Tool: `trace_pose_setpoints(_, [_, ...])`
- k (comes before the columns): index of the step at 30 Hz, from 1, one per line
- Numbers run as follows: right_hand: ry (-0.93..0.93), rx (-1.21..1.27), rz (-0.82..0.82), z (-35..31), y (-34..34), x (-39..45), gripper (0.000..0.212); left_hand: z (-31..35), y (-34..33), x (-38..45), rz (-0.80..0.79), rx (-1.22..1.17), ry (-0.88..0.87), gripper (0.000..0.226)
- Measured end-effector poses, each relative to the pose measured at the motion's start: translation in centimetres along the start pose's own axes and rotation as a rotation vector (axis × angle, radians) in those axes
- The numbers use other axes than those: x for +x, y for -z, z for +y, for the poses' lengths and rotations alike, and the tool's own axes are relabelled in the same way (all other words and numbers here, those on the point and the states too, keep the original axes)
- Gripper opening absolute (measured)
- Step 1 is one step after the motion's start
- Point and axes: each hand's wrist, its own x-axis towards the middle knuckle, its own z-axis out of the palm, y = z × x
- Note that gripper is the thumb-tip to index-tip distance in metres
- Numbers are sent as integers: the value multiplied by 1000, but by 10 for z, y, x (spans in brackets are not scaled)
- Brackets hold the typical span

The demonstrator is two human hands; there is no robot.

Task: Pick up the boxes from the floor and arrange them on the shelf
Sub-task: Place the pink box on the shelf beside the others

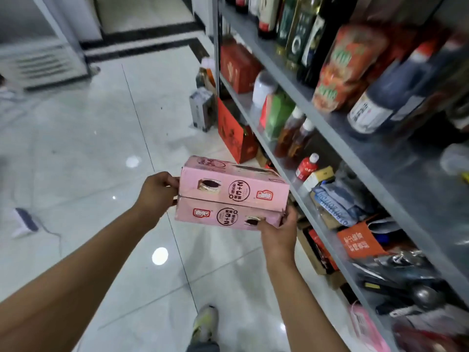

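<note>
Two pink boxes, stacked, are held in mid-air above the glossy floor (101, 148): the upper box (233, 184) carries its "3+2" print upside down, the lower box (228, 215) upright. Just beside them, the grey shelf (317, 118) is packed with bottles, cartons and bags. The stack's left end is gripped by the left hand (157, 194), its right corner by the right hand (279, 229), fingers curled around cardboard.

Body, head view. Both forearms bare from the lower frame edge to the wrists; no sleeves, watch or bands visible. Left hand (158, 193) and right hand (278, 231) bare, no gloves, no rings discernible. At 6 o'clock: one pale grey mesh sneaker with yellow-green accents (205, 323), toe toward 12 o'clock; grey trouser hem (203, 348) just below it, blurred.
</note>
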Motion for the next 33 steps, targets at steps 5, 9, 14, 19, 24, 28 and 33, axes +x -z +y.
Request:
trace_pose_setpoints(5, [154, 48, 23, -102, 1, -50, 65, 90, 38, -44, 26, -69, -193, 30])
trace_pose_setpoints(9, [296, 117, 57, -162, 13, -91, 61, 138, 63, -80, -40, -172, -359, 13])
trace_pose_setpoints(14, [417, 236, 104, -211, 46, -113, 63, 191, 56, -107, -111, -193, -524, 22])
trace_pose_setpoints(19, [525, 254, 206, -249, 90, -126, 65, 246, 25, -128, -179, -249, -656, 24])
trace_pose_setpoints(24, [616, 302, 294, -277, 137, -140, 61, 286, -16, -151, -247, -307, -742, 29])
trace_pose_setpoints(28, [710, 338, 423, -289, 175, -153, 61, 308, -50, -176, -300, -348, -787, 30])
trace_pose_setpoints(33, [761, 350, 575, -292, 230, -173, 63, 325, -100, -205, -442, -365, -863, 29])
